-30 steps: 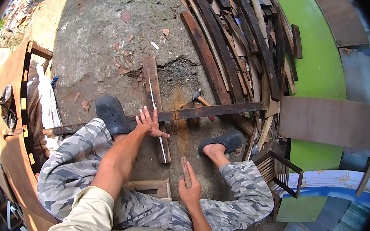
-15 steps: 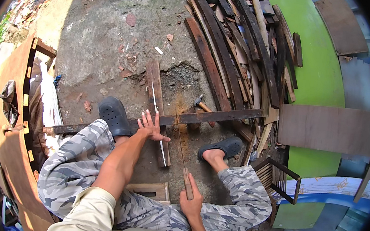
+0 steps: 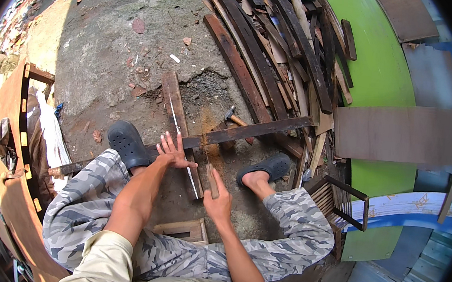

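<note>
— Where are the hands?

— The left hand [image 3: 173,151] lies flat with the fingers spread wide, pressing on the spot where a long dark batten [image 3: 237,133] crosses a short plank [image 3: 177,112]. The right hand [image 3: 219,200] is closed around a small wooden piece [image 3: 212,180], which sticks up from the fist and points toward the batten.

— What lies on the plank?

— A thin pale strip [image 3: 185,145], maybe a ruler or a saw blade, I cannot tell which, runs lengthwise along it, from the far end down past the left hand.

— And the batten?

— It runs crosswise on the concrete ground [image 3: 108,59], from beside the left knee out to the pile of dark boards [image 3: 278,48] on the right. A little sawdust sits on the ground just below the crossing.

— Any tools about?

— A hammer [image 3: 234,119] lies just beyond the batten, head to the left, near the foot of the pile.

— How does the person sit?

— Low, knees apart in camouflage trousers [image 3: 294,223], a dark clog [image 3: 126,143] on the left foot and a dark sandal [image 3: 269,167] on the right, both near the batten. A small wooden box frame [image 3: 182,229] sits between the legs, close to the body.
</note>
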Demonstrator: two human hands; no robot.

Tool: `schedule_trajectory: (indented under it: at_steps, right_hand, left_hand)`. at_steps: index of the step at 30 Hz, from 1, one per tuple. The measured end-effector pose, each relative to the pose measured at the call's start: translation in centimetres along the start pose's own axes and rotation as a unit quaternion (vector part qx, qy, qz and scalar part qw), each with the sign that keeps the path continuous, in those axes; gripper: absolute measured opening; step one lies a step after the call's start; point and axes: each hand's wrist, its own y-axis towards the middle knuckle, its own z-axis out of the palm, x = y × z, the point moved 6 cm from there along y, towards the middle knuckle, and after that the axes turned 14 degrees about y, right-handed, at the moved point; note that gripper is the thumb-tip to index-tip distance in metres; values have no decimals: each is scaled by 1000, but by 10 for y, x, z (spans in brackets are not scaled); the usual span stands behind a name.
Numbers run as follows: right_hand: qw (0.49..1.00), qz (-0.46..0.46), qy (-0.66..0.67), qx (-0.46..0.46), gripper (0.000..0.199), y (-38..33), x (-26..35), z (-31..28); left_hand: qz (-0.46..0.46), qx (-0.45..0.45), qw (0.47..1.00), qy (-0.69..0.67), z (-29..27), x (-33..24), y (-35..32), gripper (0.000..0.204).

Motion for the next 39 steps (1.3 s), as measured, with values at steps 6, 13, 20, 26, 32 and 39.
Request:
schedule_trajectory:
  at_steps: [6, 13, 20, 26, 32, 39]
  right_hand:
    - [998, 56, 8, 23, 62, -58, 27, -38]
    - [998, 65, -2, 20, 59, 91, -29, 26]
    - [997, 71, 8, 27, 62, -63, 32, -37]
    - [999, 19, -9, 33, 62, -46, 23, -28]
    - [998, 50, 0, 24, 59, 71, -23, 19]
    - [998, 52, 2, 31, 64, -72, 29, -40]
  left_hand:
    - [1, -1, 1000, -23, 2, -3, -2, 156]
    - [12, -6, 1000, -6, -10, -14, -4, 156]
    - [-5, -7, 1000, -18, -2, -3, 1, 155]
    - [0, 1, 1000, -10, -1, -5, -2, 155]
    - [11, -25, 1000, -10, -9, -8, -4, 154]
    - [-1, -14, 1000, -21, -2, -3, -2, 155]
